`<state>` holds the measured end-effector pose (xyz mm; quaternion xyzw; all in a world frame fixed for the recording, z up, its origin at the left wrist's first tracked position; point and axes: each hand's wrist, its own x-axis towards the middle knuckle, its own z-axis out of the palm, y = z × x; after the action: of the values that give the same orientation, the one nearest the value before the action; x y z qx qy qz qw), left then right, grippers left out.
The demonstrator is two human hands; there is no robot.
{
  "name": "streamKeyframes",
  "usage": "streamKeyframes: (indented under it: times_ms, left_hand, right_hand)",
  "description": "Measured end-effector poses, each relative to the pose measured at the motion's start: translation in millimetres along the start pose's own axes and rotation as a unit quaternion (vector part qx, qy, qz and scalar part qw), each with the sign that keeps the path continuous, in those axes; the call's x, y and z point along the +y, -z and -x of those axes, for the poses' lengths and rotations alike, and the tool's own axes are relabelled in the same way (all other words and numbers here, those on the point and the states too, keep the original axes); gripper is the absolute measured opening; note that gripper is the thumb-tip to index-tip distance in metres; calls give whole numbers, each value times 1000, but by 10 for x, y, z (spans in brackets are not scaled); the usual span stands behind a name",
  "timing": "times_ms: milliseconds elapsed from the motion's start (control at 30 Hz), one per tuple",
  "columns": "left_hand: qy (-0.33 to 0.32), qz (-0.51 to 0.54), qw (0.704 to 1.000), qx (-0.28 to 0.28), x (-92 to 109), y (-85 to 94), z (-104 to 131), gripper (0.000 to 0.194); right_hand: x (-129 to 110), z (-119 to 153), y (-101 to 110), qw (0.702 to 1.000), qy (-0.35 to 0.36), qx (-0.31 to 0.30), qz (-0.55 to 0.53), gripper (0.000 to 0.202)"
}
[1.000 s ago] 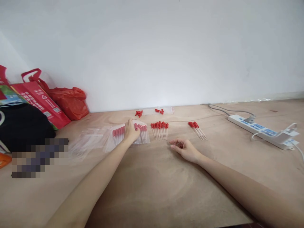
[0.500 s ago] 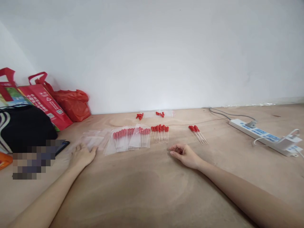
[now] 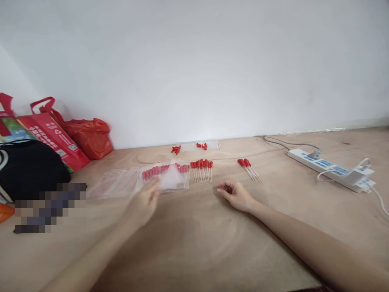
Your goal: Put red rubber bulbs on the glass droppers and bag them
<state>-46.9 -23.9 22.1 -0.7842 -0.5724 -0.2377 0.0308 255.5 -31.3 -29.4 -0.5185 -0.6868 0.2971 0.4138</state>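
My left hand (image 3: 147, 202), blurred by motion, is raised over the table with its fingers closed on a clear plastic bag (image 3: 170, 178). That bag hangs in front of several bagged droppers (image 3: 151, 172) with red bulbs. To the left lie flat clear bags (image 3: 114, 182). My right hand (image 3: 234, 195) rests on the table, fingers loosely curled, thumb and forefinger slightly apart, and nothing visible between them. Just beyond it stretches a row of loose droppers (image 3: 202, 170), red bulbs away from me. A smaller group of droppers (image 3: 249, 169) lies slanted to the right.
Loose red bulbs (image 3: 176, 150) and a clear bag (image 3: 214, 144) lie near the wall. A white power strip (image 3: 328, 168) with plugs and cables is on the right. At the left are red bags (image 3: 88, 138), a black bag (image 3: 33, 170) and a pixelated object (image 3: 50, 209).
My left hand has moved right from the flat bags and lifted, now with a clear bag in its fingers. My right hand has stayed nearly still. The view has shifted slightly.
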Motion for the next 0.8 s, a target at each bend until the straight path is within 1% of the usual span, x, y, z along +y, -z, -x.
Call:
streamKeyframes:
  times_ms: [67, 100, 133, 200, 267, 333, 467, 600, 667, 800]
  left_hand:
    - [-110, 19, 990, -90, 399, -159, 25, 45]
    - [-151, 29, 981, -121, 559, -241, 32, 44]
    - [-178, 35, 973, -141, 687, -320, 34, 44]
    - [-198, 42, 964, -170, 841, -455, 24, 43]
    - [-197, 57, 960, -189, 885, -544, 2, 44]
    - [-193, 74, 957, -205, 871, -580, -17, 47]
    - [-193, 101, 949, -228, 825, -553, -30, 47]
    - [-203, 99, 943, -246, 823, -519, -29, 50]
    - [-202, 99, 943, -247, 825, -514, -30, 52]
    - [-201, 103, 942, -249, 830, -497, -28, 52]
  right_hand:
    - [-1, 7, 72, 1000, 17, -11, 17, 21]
    - [-2, 13, 117, 999, 28, -28, 22, 22]
    - [-4, 20, 165, 998, 41, -49, 26, 24]
    - [-5, 33, 254, 993, 64, -93, 28, 27]
    - [0, 40, 316, 989, 71, -123, 30, 29]
    - [13, 39, 342, 988, 61, -137, 30, 30]
    - [53, 27, 329, 991, 24, -129, 25, 28]
    - [71, 33, 319, 992, 15, -127, 20, 28]
    - [56, 46, 326, 990, 33, -131, 31, 28]
    - [-13, 63, 367, 982, 104, -147, 60, 27]
